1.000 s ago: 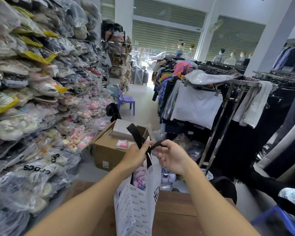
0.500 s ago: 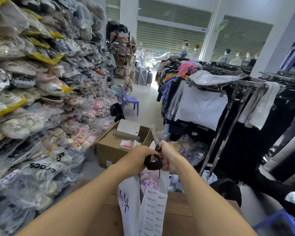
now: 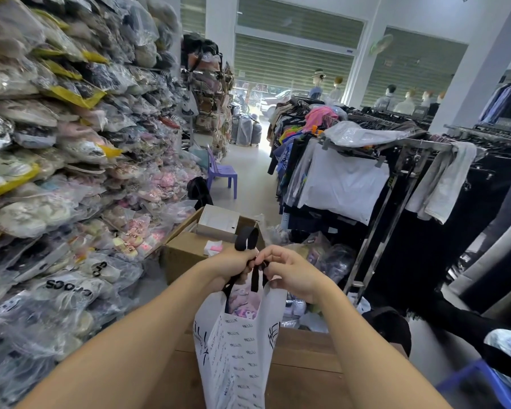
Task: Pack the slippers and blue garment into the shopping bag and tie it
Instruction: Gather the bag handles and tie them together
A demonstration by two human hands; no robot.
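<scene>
A white shopping bag (image 3: 236, 358) with small black print stands on the wooden counter (image 3: 304, 376) in front of me. Its black ribbon handles (image 3: 246, 238) are gathered above its mouth, one loop sticking up. My left hand (image 3: 233, 262) and my right hand (image 3: 289, 271) meet over the bag, each shut on the handles. Through the open top I see pink and purple slippers (image 3: 244, 302) inside. The blue garment is not visible.
A wall of bagged slippers (image 3: 56, 178) fills the left side. An open cardboard box (image 3: 186, 252) sits just beyond the counter. Clothing racks (image 3: 396, 178) stand on the right, with a purple plastic chair (image 3: 222, 174) in the aisle.
The handles, stretched apart a second ago, were bunched together between my hands. Now one loop sticks up above my left hand and the hands sit slightly apart.
</scene>
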